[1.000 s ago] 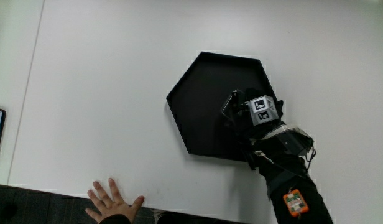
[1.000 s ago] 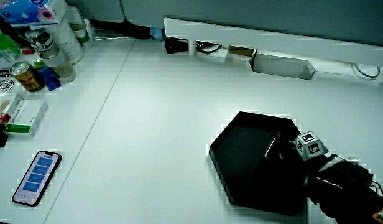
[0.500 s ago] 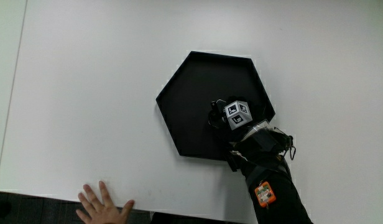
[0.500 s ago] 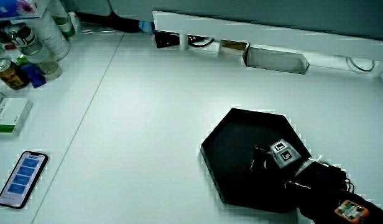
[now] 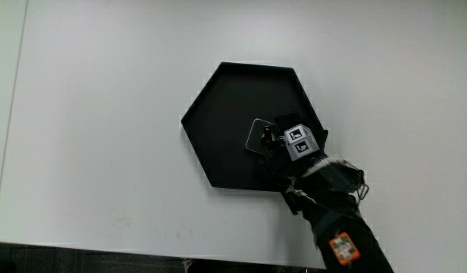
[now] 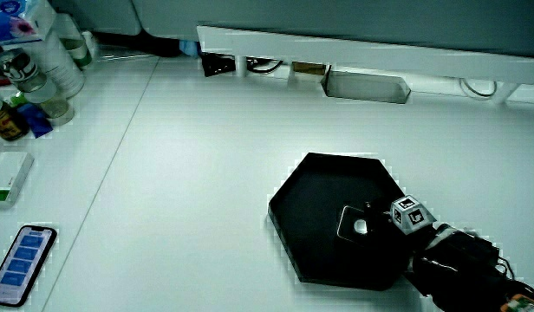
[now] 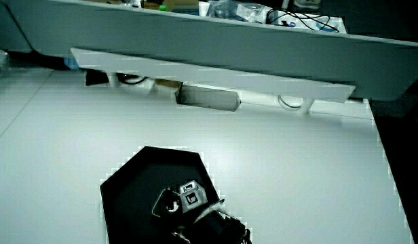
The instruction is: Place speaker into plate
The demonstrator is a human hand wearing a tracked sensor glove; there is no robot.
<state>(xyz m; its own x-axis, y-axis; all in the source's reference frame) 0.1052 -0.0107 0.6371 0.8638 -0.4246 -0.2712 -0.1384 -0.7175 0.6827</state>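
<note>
- The gloved hands (image 5: 288, 148) reach in over the black hexagonal plate (image 5: 218, 121) from its five o'clock rim, forearm (image 5: 336, 220) stretched across the white worktop (image 5: 104, 114).
- Fingers grasp the speaker (image 5: 258, 136), which sits inside the plate.

A white table (image 5: 104, 114) runs to a low pale partition (image 6: 354, 52) with cable openings.
</note>
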